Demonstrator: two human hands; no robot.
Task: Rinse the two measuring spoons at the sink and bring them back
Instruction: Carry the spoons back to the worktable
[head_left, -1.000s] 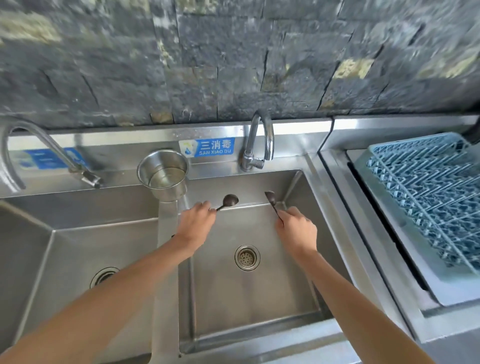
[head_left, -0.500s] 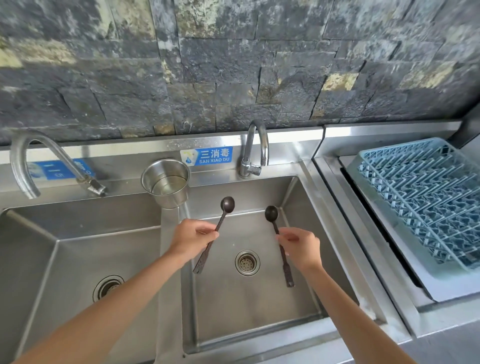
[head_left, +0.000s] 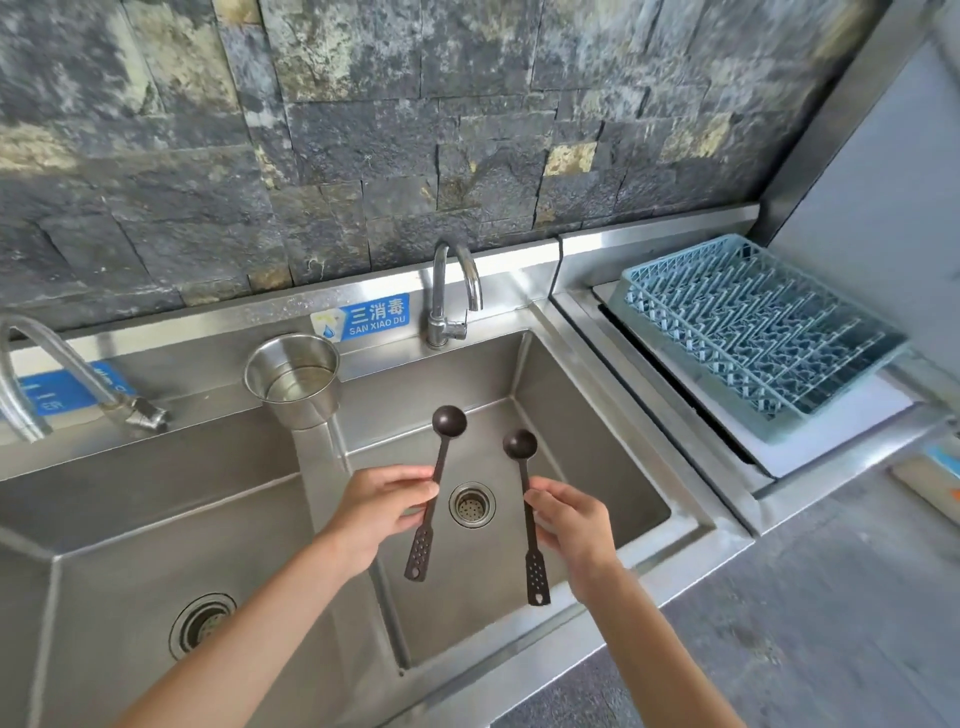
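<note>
Two dark brown long-handled measuring spoons hang over the right steel sink basin (head_left: 597, 441). My left hand (head_left: 376, 512) pinches the left spoon (head_left: 442, 452) at mid-handle, bowl pointing away from me. The right spoon (head_left: 521, 452) is gripped the same way by my right hand (head_left: 574, 525), with its perforated handle end hanging toward me. Both spoons are held nearly upright and apart, either side of the drain (head_left: 471, 504). The tap (head_left: 453, 291) stands behind them with no water running.
A steel cup (head_left: 293, 376) holding water sits on the divider between the basins. The left basin (head_left: 156, 545) has its own drain and hose tap (head_left: 78, 379). A blue dish rack (head_left: 753, 322) rests on the right drainboard. A grey counter (head_left: 831, 597) lies at right.
Both hands drew back from the tap toward me and raised the spoons upright, so the full handles now show. My view has tilted up and pulled back from the sink.
</note>
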